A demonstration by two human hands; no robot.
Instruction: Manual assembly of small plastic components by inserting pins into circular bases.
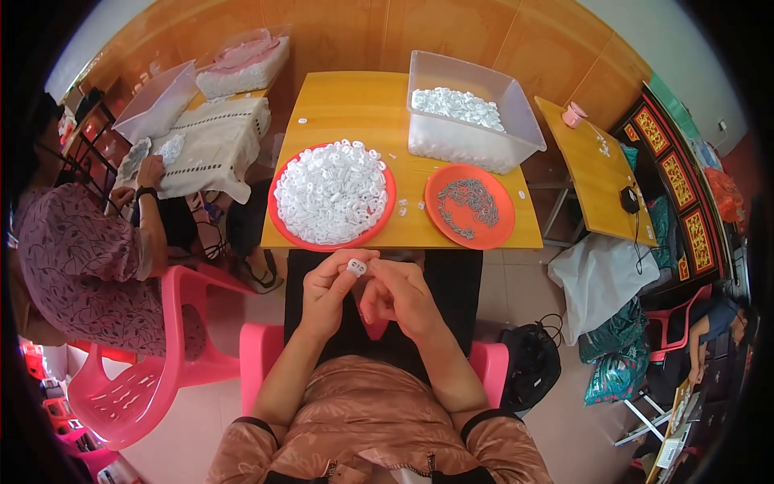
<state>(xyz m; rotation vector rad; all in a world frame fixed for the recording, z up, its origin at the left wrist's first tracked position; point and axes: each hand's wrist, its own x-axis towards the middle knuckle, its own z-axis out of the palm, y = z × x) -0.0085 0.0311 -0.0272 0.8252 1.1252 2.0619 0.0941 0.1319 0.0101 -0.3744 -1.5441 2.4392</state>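
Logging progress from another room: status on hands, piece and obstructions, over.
Left hand pinching small white piece. Right hand close beside, contact unclear. Heaped red tray and orange plate beyond; no obstruction visible.

Small workshop for manual work on loose parts, laid out in a wood-panelled room (wall (339, 40), top). Centre: a yellow desk (347, 105) bearing bulk stock, namely white pieces (330, 194) heaped in a red basin (391, 191), grey pieces on an orange plate (488, 239), and more white pieces in a translucent bin (451, 147). Left: a seated person (81, 242) at a cloth-covered second workplace. Lower left: a pink plastic chair (173, 306). Domestic-looking feature: ornate red-and-gold panels (677, 179), right.
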